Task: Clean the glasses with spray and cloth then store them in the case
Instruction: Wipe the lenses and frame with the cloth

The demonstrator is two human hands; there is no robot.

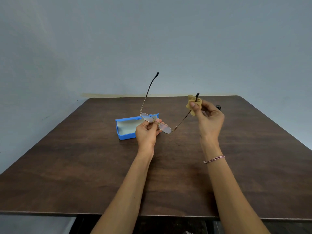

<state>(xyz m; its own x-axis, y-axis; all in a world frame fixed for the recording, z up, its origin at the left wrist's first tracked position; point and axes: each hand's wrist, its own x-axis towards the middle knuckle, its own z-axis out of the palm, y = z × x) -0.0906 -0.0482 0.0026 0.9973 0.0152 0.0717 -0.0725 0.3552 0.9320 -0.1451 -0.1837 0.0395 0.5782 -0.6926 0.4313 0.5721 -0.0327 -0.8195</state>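
Thin gold-rimmed glasses (164, 128) with dark temple tips are held up over the table, both arms unfolded and pointing away from me. My left hand (146, 135) pinches the frame at the bridge between the two lenses. My right hand (208, 118) holds a small tan cloth (192, 103) wrapped around the right temple arm near its black tip. Behind my left hand an open blue case (125, 130) with a pale lining lies on the table. A dark cap (218, 107) shows just behind my right hand; the object under it is hidden.
The dark wooden table (84, 166) stretches from the near edge to a plain grey-blue wall (152, 39). The case lies left of centre toward the back. Both my forearms reach in from the bottom of the view.
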